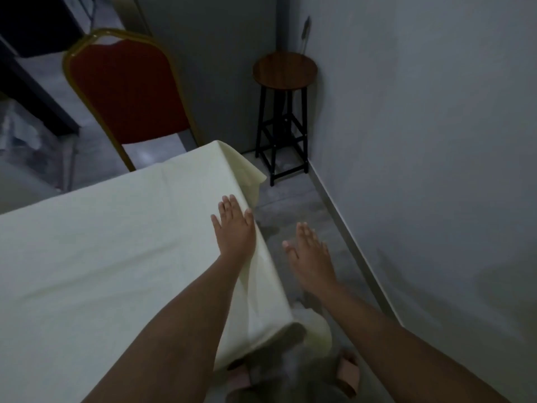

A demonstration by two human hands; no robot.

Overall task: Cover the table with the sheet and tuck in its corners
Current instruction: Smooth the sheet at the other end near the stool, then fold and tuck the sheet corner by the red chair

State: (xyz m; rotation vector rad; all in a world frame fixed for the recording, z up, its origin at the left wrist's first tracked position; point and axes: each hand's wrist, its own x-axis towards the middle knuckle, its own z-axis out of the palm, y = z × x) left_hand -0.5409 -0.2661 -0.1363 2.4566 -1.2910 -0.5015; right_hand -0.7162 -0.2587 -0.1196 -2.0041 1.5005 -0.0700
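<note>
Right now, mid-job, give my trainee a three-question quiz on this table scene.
1. True or false: the left hand lies flat on the sheet.
2. Which hand hangs over the floor, off the table? A) left B) right
3. Fill in: the sheet's far corner sticks out loose, pointing toward the ____ by the wall.

Key: 1 true; 2 B; 3 stool.
</note>
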